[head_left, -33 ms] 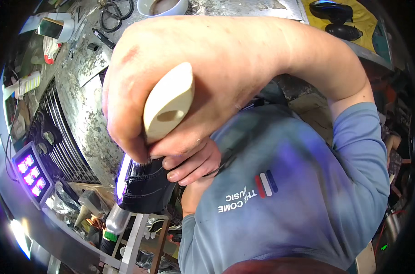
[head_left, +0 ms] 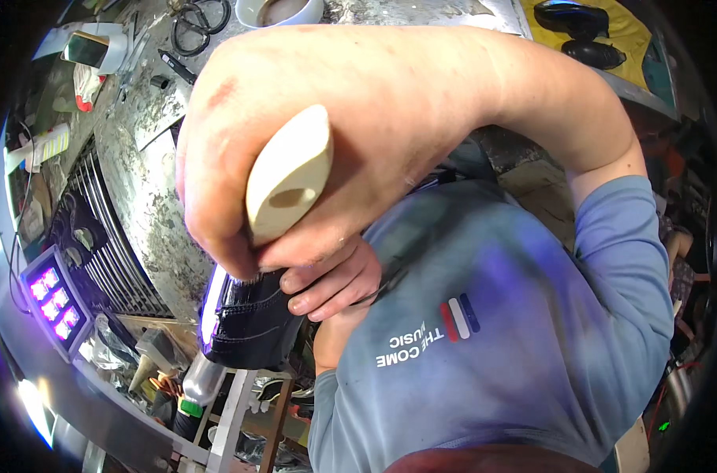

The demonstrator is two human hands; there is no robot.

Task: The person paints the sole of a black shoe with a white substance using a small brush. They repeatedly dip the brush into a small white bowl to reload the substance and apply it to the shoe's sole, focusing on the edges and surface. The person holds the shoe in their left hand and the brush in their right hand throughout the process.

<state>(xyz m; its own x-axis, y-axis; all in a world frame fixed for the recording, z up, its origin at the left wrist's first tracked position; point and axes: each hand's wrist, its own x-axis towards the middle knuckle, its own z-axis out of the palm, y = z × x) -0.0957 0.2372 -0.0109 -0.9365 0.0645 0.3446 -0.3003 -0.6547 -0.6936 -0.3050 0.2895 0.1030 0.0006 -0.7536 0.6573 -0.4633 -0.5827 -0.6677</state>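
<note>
Close up under the head camera, the right hand is wrapped in a firm fist around a pale wooden tool handle, whose blunt butt end with an oval hole points up toward the lens; its working end is hidden below the fist, so what kind of tool it is cannot be told. Just beneath, the left hand has its fingers curled shut over the top edge of a black leather shoe, pinning it against the person's blue-shirted chest, well off the tabletop. The tool's lower end meets the shoe near its rim. That shoe looks moderately light, with a stiff sole and a softer, pliable upper that would buckle if squeezed mid-side, so the surest hold is probably where the fingers sit now, over the firm top line, with the body as a backstop. Its polished leather seems smooth and could slip under sideways force. The handle appears hard, dry and thick enough for a full-palm grip, likely best taken low for control. Beyond the hands, the scuffed grey tabletop carries scissors and a roll of tape at the far edge, a dark ribbed grille lies to the left, and a small panel of glowing purple lights sits at the lower left.
</note>
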